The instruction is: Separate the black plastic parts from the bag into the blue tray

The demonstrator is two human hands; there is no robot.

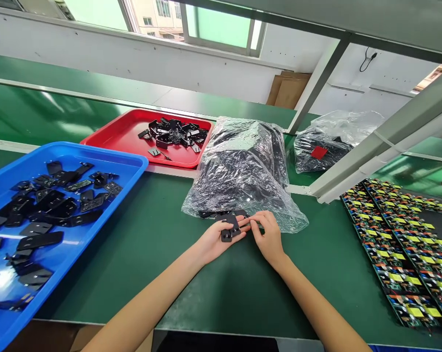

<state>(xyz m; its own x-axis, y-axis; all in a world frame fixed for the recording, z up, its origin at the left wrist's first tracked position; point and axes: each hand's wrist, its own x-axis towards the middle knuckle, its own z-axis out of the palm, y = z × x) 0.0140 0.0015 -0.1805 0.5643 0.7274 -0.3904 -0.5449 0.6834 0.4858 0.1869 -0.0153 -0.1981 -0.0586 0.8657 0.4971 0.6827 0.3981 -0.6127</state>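
Observation:
My left hand (215, 240) is closed round a small black plastic part (230, 227), held just above the green table (151, 254). My right hand (266, 234) pinches the same part from the right, fingers pressed together at its edge. Both hands sit right in front of a large clear plastic bag (244, 166) full of black parts. A few black parts (213, 213) stick out of the bag's mouth, next to my left fingers.
A blue tray (96, 156) with several black parts lies at the left. A red tray (129, 129) with more black parts sits behind it. A second bag (326, 142) lies at the back right, and rows of circuit boards (400, 244) fill the right side.

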